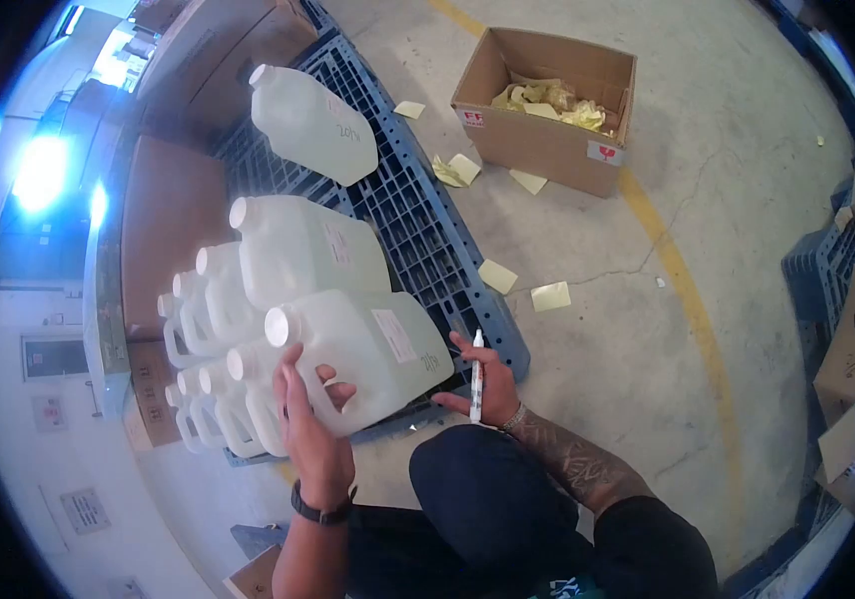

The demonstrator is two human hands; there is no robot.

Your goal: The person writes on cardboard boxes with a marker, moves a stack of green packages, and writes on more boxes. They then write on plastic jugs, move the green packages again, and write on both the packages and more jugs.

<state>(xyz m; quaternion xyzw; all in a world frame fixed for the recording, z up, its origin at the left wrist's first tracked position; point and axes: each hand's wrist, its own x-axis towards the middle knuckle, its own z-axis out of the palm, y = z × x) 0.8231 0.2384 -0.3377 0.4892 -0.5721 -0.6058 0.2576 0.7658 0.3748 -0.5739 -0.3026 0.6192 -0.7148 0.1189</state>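
Note:
Closest to me stands a translucent white jug [367, 349] with a white cap, a pink-white label and handwriting on its side. My left hand [315, 429] is at this jug's handle, with fingertips showing through the handle opening. A white marker [476, 374] is gripped in my right hand [492, 389], just right of the jug's base. Behind the near jug are a second labelled jug [312, 250] and rows of similar jugs [223, 290]. Farther off, another jug [312, 125] with handwriting stands apart on the blue plastic pallet [417, 225].
An open cardboard box [547, 150] holding crumpled yellow paper stands on the floor. Loose yellow paper sheets [550, 296] lie beside the pallet. Large cartons [173, 220] are stacked behind the jugs. More cartons [852, 334] and a blue pallet [815, 270] are at far right.

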